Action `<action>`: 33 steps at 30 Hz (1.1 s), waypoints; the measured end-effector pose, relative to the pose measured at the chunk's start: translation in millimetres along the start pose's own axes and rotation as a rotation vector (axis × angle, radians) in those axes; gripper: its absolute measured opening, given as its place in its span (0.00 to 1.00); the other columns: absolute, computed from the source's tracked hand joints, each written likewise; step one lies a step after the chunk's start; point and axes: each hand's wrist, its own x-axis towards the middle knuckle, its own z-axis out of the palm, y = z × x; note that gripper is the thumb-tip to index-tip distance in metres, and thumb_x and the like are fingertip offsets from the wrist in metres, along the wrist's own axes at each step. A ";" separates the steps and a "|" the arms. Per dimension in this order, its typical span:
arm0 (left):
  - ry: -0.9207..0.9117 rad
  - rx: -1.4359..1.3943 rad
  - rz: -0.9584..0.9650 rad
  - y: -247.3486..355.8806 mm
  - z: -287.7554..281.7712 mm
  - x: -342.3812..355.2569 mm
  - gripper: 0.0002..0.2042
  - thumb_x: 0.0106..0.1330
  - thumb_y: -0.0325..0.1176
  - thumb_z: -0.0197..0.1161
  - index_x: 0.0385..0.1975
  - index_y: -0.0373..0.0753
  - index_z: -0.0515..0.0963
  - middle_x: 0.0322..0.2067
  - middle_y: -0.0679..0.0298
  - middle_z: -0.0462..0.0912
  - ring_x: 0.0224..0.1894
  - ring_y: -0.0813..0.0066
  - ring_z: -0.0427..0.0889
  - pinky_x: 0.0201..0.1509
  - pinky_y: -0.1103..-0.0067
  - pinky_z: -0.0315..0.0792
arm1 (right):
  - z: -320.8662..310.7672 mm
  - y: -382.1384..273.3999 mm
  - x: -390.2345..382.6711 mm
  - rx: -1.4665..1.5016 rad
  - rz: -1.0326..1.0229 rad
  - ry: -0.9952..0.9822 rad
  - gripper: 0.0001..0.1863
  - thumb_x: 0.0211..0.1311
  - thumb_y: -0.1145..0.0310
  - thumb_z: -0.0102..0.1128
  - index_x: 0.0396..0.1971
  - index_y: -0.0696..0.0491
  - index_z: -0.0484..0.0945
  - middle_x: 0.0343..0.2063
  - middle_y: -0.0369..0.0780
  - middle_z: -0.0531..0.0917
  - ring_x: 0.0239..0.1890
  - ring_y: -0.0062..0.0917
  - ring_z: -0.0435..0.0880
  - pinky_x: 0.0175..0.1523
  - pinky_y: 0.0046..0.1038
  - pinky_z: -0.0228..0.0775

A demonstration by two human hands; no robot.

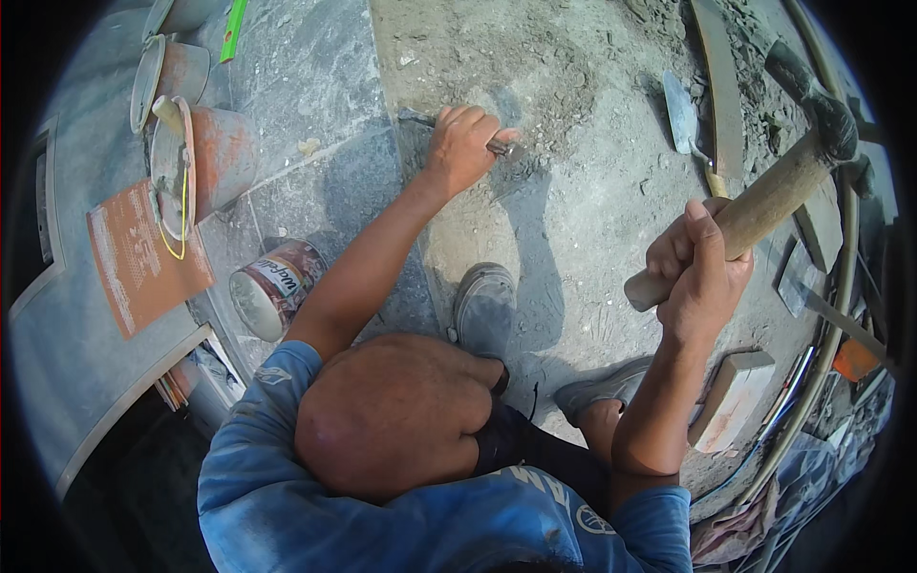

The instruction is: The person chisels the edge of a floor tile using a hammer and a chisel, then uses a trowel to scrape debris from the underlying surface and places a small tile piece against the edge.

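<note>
My left hand (465,148) is closed round a dark metal chisel (502,149), held low over the rough ground. One end sticks out on the right of my fist; a thin dark end reaches left to the edge of the grey tiles (315,95). My fingers hide its middle. On the right, my right hand (702,263) grips a hammer (778,196) by its thick wooden handle. The hammer is raised, its dark head up and to the right, away from the chisel.
Left, two buckets (224,158) lie tipped beside a tin (272,291), a brown sheet (143,253) and a green level (232,31). Right are a trowel (681,115), a plank (723,86), another trowel (798,277), a block (734,401) and a long pipe (845,248). My shoe (485,310) stands below the chisel.
</note>
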 end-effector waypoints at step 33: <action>0.268 -0.211 -0.546 -38.2 -12.5 31.0 0.14 0.63 0.32 0.64 0.18 0.34 0.71 0.18 0.52 0.74 0.23 0.50 0.75 0.29 0.63 0.68 | 41.6 113.6 -15.0 -0.731 0.033 -0.494 0.07 0.60 0.73 0.58 0.27 0.60 0.74 0.17 0.50 0.77 0.21 0.33 0.81 0.30 0.31 0.71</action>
